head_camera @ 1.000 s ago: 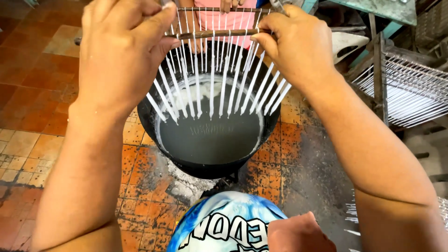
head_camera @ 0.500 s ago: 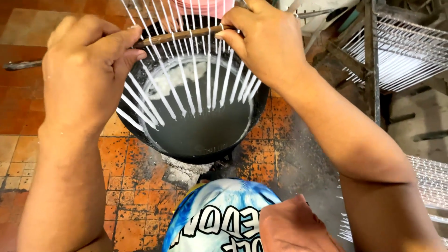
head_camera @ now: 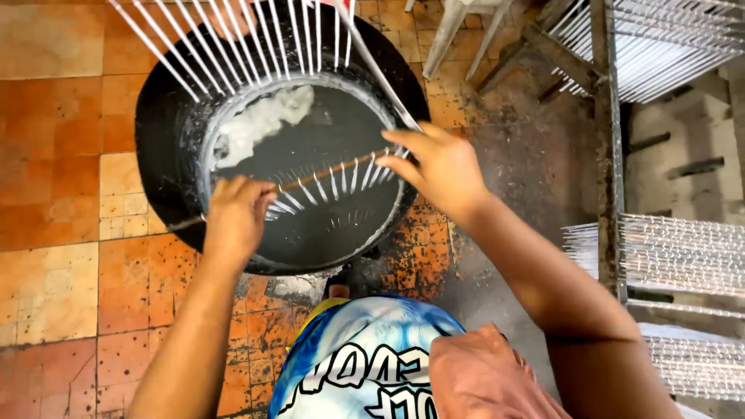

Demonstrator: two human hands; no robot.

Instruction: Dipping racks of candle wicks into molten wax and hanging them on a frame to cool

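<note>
A thin brown stick (head_camera: 324, 174) strung with several thin white candles lies low over a big black pot (head_camera: 167, 140) of grey molten wax (head_camera: 326, 217). The candles hang down into the wax, only their upper parts showing. My left hand (head_camera: 237, 217) grips the stick's left end above the pot's near rim. My right hand (head_camera: 434, 167) pinches the right end at the pot's right rim. A second row of white candles (head_camera: 233, 39) hangs over the pot's far side; whoever holds it is out of view.
Metal racks (head_camera: 660, 46) filled with white candles stand at the right, with more racks (head_camera: 667, 256) lower down. The pot sits on an orange tiled floor (head_camera: 62, 264) spattered with wax. A blue and white shirt (head_camera: 365, 365) fills the bottom centre.
Both hands have lowered the stick from high above the pot down to the wax, so the candles are now dipped. The view has shifted, and the other row of candles shows at the top.
</note>
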